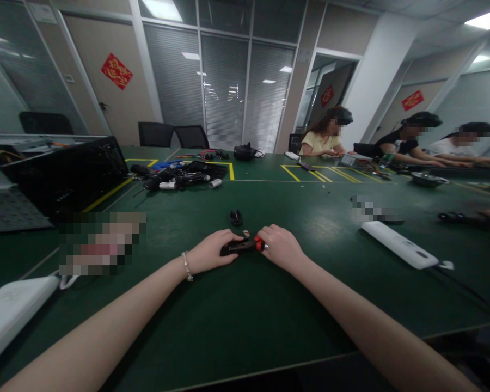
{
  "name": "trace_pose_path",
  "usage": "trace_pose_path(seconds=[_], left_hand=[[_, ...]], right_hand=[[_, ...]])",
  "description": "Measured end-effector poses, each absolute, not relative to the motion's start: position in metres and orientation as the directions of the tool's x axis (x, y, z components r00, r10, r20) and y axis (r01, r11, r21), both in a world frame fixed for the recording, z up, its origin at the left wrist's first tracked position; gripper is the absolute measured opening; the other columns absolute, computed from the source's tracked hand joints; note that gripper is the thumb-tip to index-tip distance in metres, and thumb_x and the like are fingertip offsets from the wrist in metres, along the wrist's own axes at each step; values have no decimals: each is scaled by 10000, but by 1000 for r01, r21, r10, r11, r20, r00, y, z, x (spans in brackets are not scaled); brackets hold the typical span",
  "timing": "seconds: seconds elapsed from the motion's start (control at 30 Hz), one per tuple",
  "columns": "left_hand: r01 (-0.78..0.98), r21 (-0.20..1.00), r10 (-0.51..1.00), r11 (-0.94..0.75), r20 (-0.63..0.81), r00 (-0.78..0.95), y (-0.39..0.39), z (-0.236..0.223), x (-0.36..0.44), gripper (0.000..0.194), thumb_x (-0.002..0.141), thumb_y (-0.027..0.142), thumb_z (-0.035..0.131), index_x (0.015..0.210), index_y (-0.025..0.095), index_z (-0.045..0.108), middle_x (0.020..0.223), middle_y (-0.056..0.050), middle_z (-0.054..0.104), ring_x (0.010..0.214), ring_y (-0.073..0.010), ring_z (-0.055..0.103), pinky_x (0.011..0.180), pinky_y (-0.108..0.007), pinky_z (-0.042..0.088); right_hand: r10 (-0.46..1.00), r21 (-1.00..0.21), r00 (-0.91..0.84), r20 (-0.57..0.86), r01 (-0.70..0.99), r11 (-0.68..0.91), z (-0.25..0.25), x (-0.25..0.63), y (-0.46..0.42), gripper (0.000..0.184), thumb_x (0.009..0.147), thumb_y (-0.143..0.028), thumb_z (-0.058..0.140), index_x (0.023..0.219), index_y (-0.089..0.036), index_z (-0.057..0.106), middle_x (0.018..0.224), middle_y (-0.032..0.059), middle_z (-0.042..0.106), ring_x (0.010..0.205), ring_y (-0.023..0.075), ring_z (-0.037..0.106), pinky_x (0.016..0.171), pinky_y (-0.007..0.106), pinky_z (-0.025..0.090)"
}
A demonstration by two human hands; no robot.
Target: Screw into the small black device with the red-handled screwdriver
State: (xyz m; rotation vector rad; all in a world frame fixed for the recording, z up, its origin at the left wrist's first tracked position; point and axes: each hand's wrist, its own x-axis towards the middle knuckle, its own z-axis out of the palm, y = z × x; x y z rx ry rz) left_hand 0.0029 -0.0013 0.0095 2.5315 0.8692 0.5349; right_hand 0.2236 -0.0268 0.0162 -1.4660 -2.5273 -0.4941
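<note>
Low over the green table (212,337), my right hand (281,246) is closed around the red handles of a pair of pliers (248,246). The dark jaws point left. My left hand (212,251), with a bracelet at the wrist, pinches a small black piece (228,249) at the jaw end; its kind is hard to make out. Whether the jaws grip that piece is hidden by the fingers. Just beyond my hands lies a small black bundled cable (236,218).
A black computer case (77,174) stands at the left. Behind my hands is a pile of tools and cables (179,174). White power banks or similar white blocks (400,245) lie on both sides. Several people (322,136) work at the far right.
</note>
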Motion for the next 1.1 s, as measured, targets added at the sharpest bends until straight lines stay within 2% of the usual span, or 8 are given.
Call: trace_pose_path(seconds=[1.1], left_hand=[[483,475,634,-735,229,739,-1,9,4,405,761,259,581,1152,225,480,1007,-45,539,892,-194,516,790,-328,415]], right_hand=[[809,188,-499,312,867,462,18,223,-28,175,697,-191,551,858,-149,606,838,55,616,744,166,505,669,254,396]])
